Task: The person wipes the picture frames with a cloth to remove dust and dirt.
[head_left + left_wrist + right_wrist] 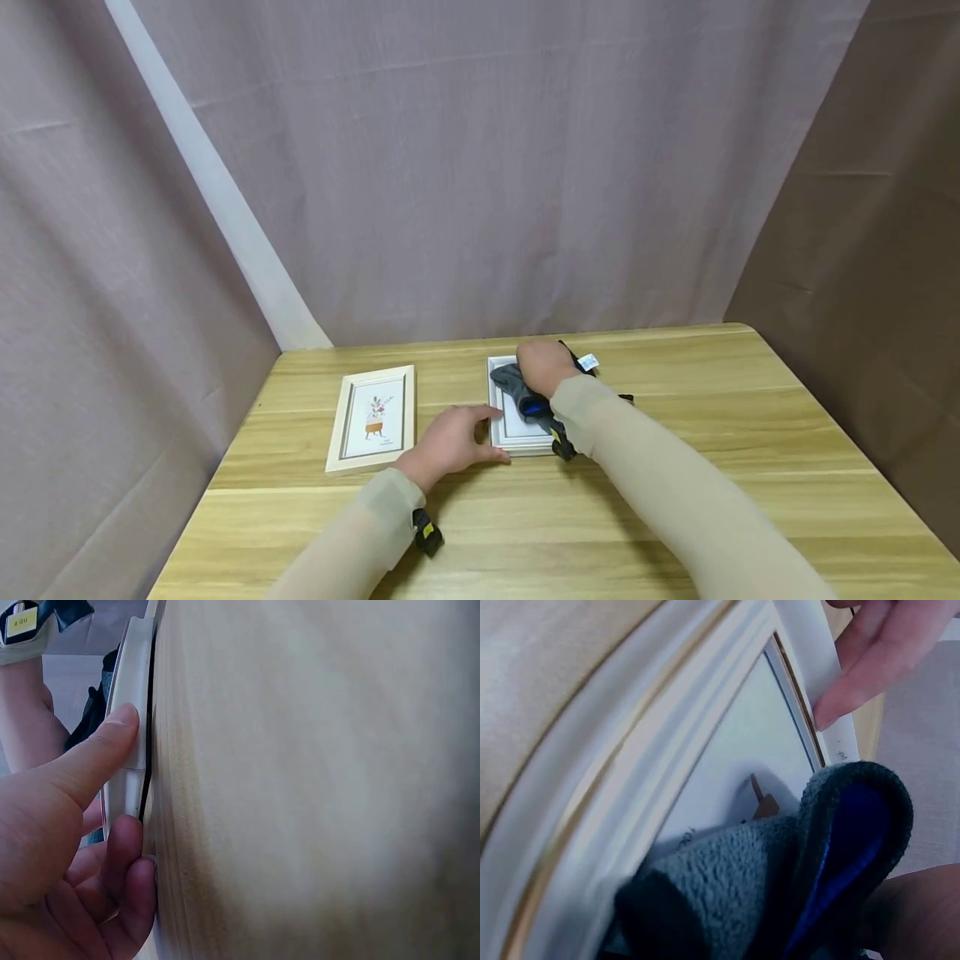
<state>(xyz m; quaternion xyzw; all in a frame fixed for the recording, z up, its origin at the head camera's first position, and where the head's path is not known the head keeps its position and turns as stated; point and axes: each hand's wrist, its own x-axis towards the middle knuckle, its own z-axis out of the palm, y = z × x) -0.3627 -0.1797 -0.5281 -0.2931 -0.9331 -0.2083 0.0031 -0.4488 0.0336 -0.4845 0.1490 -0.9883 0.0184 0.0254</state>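
A white picture frame (pixel 525 450) lies flat on the wooden table, with a white picture under its pane. My left hand (pixel 452 442) holds the frame's near left corner: the thumb presses the near side and the fingers touch the left side. Bunched in my right hand (pixel 543 365) is a dark grey fleecy cloth (pixel 510 381) with a blue inner side, resting on the pane. Up close in the right wrist view, the cloth (pixel 727 874) covers part of the picture, where a small brown shape shows. My right fingertips are hidden there.
To the left lies a cream picture frame (pixel 410 408) with a potted plant picture. A white tag (pixel 588 362) sticks out from the cloth by my right wrist. Grey curtains (pixel 480 183) hang behind the table's far edge, with a brown one at right.
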